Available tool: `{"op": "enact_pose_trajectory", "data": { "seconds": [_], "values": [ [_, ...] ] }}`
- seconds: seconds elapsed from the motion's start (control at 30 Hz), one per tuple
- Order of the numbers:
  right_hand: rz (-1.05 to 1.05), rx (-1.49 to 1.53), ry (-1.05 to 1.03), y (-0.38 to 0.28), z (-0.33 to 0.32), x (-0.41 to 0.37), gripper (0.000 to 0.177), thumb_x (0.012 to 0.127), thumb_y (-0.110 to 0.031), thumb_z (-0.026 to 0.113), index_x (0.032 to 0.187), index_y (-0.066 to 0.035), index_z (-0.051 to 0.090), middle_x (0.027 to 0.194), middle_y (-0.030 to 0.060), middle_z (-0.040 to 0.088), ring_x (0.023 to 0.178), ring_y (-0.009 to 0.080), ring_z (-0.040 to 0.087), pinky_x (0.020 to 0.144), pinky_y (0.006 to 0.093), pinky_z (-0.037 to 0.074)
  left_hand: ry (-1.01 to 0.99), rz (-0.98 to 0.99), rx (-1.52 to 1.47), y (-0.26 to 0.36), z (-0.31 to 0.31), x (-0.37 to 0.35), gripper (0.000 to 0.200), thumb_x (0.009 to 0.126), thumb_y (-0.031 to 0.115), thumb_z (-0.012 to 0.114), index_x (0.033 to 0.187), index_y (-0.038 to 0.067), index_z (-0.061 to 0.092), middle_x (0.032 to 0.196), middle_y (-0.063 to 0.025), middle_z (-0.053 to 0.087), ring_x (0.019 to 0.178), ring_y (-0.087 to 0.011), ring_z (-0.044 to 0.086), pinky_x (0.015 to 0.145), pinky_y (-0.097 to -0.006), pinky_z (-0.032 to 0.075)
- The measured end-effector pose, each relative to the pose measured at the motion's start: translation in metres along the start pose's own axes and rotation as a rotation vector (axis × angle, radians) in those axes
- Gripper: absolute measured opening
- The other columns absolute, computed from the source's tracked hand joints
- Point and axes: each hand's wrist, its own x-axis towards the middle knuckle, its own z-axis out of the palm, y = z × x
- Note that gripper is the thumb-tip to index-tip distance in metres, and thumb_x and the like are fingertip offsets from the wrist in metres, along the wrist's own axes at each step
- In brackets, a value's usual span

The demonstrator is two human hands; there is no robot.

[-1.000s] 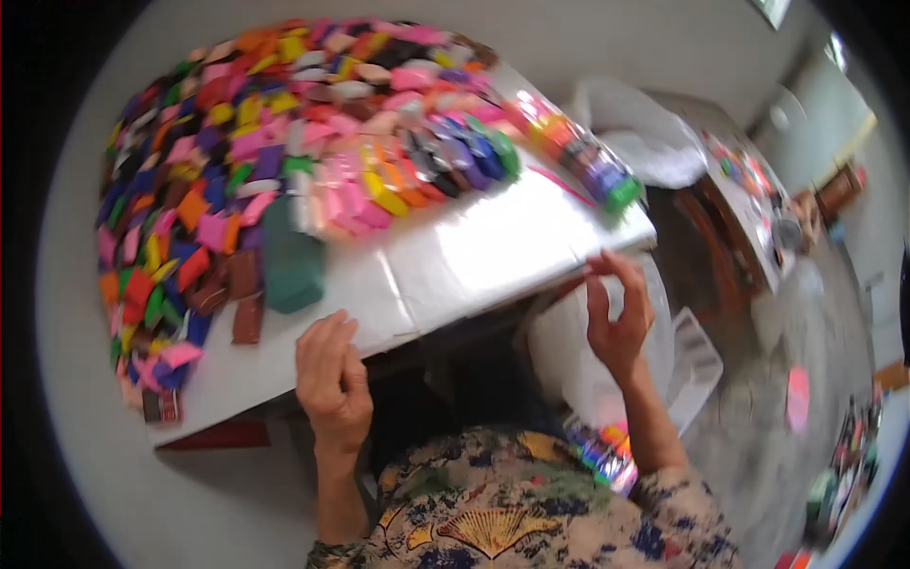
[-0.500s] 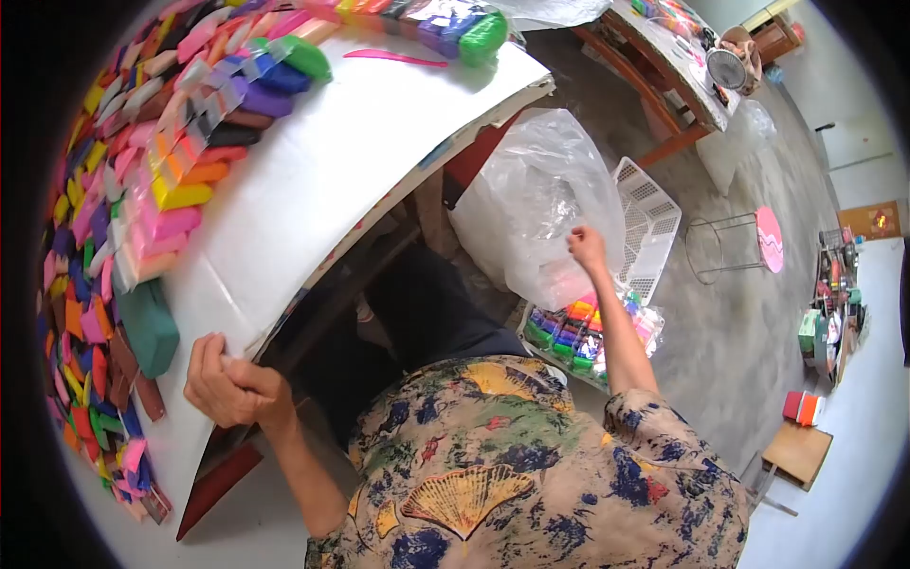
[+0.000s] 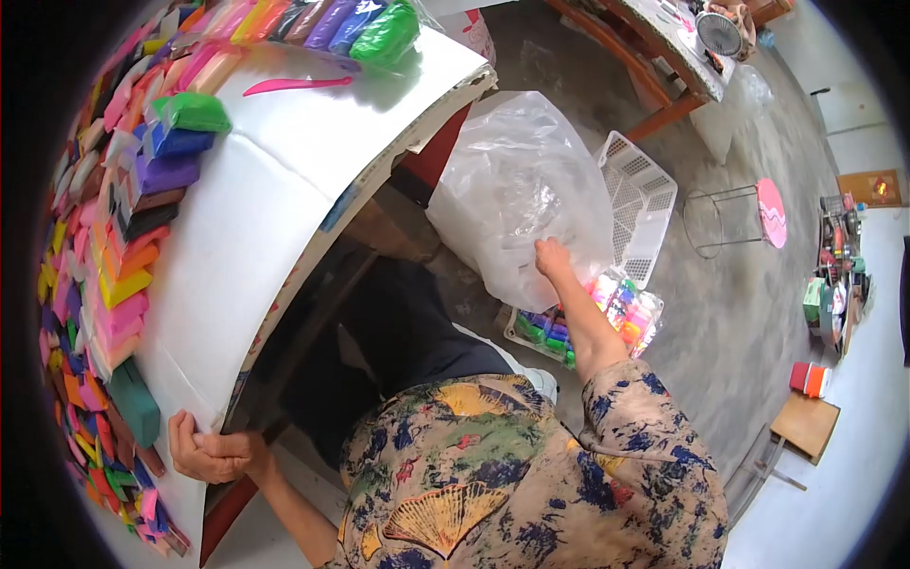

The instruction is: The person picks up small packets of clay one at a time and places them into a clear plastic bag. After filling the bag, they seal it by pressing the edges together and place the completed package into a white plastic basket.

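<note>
My left hand (image 3: 210,453) curls over the near edge of the white table board (image 3: 284,190), fingers closed on the rim beside a dark green clay block (image 3: 135,402). My right hand (image 3: 552,257) reaches down to the floor and pinches the clear plastic bag (image 3: 517,180) that stands beside the table. Just below that hand lies a tray of multicoloured clay sticks (image 3: 588,313). Many small coloured clay pieces (image 3: 95,256) cover the left part of the board.
A white plastic basket (image 3: 640,204) leans behind the bag. A wrapped row of clay bars (image 3: 332,24) and a pink tool (image 3: 289,85) lie at the board's far end. A wire stool (image 3: 735,223) and a second table (image 3: 664,38) stand beyond.
My view has swung right and down. My right hand dropped from the table's edge to the plastic bag on the floor. My left hand slid along the board's rim and closed on it.
</note>
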Motion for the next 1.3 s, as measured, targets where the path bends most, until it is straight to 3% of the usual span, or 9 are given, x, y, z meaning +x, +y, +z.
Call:
{"op": "enact_pose_trajectory", "data": {
  "seconds": [0.13,0.23,0.43,0.63,0.83,1.03,1.13,1.23,1.3],
  "values": [
    [-0.124,-0.122,0.224,-0.009,-0.004,0.014,0.029,0.085,-0.010,0.055,0.109,-0.015,0.070,0.115,0.0203,0.059,0.114,0.0405,0.056,0.092,0.0557,0.050,0.002,0.017,0.010,-0.002,0.002,-0.002,0.029,0.095,0.011,0.039,0.094,-0.003,0.065,0.096,-0.0152,0.068,0.089,-0.0311,0.063,0.084,-0.0422,0.047],
    [-0.018,0.245,0.307,-0.023,-0.008,0.022,0.031,0.085,-0.012,0.055,0.111,-0.019,0.070,0.114,0.0194,0.060,0.120,0.0393,0.053,0.095,0.0567,0.046,-0.005,0.028,0.031,-0.005,0.001,-0.004,0.030,0.095,0.011,0.038,0.094,-0.003,0.064,0.096,-0.0154,0.068,0.089,-0.0311,0.063,0.085,-0.0426,0.047],
    [0.133,0.047,0.069,-0.053,-0.029,0.034,0.030,0.088,-0.023,0.056,0.116,-0.020,0.067,0.116,0.0191,0.065,0.113,0.0388,0.061,0.095,0.0565,0.045,-0.003,0.026,0.033,-0.006,0.001,-0.003,0.030,0.095,0.014,0.039,0.091,-0.002,0.065,0.095,-0.0143,0.069,0.088,-0.0314,0.064,0.084,-0.0433,0.046],
    [0.260,0.515,0.235,-0.090,-0.019,0.044,0.035,0.087,-0.028,0.060,0.117,-0.010,0.066,0.103,0.0222,0.070,0.100,0.0414,0.067,0.091,0.0536,0.051,-0.036,0.022,0.049,-0.005,-0.001,-0.003,0.030,0.096,0.013,0.038,0.094,-0.003,0.063,0.097,-0.0169,0.067,0.090,-0.0321,0.063,0.085,-0.0435,0.047],
    [0.304,0.618,0.058,-0.086,-0.016,0.043,0.028,0.083,-0.023,0.063,0.104,-0.008,0.070,0.107,0.0208,0.070,0.105,0.0387,0.066,0.090,0.0478,0.052,0.005,0.018,0.011,-0.005,0.001,-0.004,0.029,0.095,0.012,0.040,0.092,-0.002,0.065,0.095,-0.0142,0.069,0.088,-0.0308,0.064,0.084,-0.0427,0.045],
    [0.366,0.716,0.202,-0.069,-0.008,0.033,0.023,0.080,-0.022,0.066,0.099,-0.011,0.074,0.107,0.0198,0.071,0.104,0.0385,0.067,0.091,0.0457,0.053,-0.020,-0.003,0.035,-0.003,0.000,-0.004,0.028,0.095,0.011,0.040,0.094,-0.002,0.064,0.098,-0.0154,0.068,0.090,-0.0319,0.063,0.084,-0.0429,0.046],
    [0.609,0.729,0.379,-0.073,-0.004,0.038,0.024,0.080,-0.023,0.069,0.100,-0.012,0.074,0.119,0.0193,0.067,0.111,0.0419,0.062,0.094,0.0480,0.050,-0.013,-0.007,0.024,-0.003,0.000,-0.004,0.027,0.095,0.011,0.040,0.094,-0.002,0.064,0.098,-0.0148,0.068,0.089,-0.0319,0.063,0.083,-0.0428,0.046],
    [0.505,0.684,0.253,-0.058,0.013,0.045,0.034,0.086,-0.026,0.064,0.117,-0.015,0.069,0.130,0.0206,0.060,0.117,0.0439,0.056,0.099,0.0489,0.046,-0.022,-0.005,0.033,-0.004,0.000,-0.004,0.027,0.094,0.011,0.040,0.094,-0.002,0.064,0.097,-0.0148,0.068,0.089,-0.0319,0.063,0.084,-0.0430,0.046],
    [0.227,0.362,0.019,-0.022,0.085,0.103,0.045,0.087,-0.021,0.058,0.132,-0.016,0.057,0.139,0.0234,0.045,0.120,0.0452,0.055,0.101,0.0485,0.046,0.008,0.002,0.029,-0.003,0.001,-0.003,0.028,0.095,0.013,0.041,0.093,-0.001,0.064,0.096,-0.0137,0.069,0.088,-0.0312,0.064,0.084,-0.0423,0.046]
  ]
}}
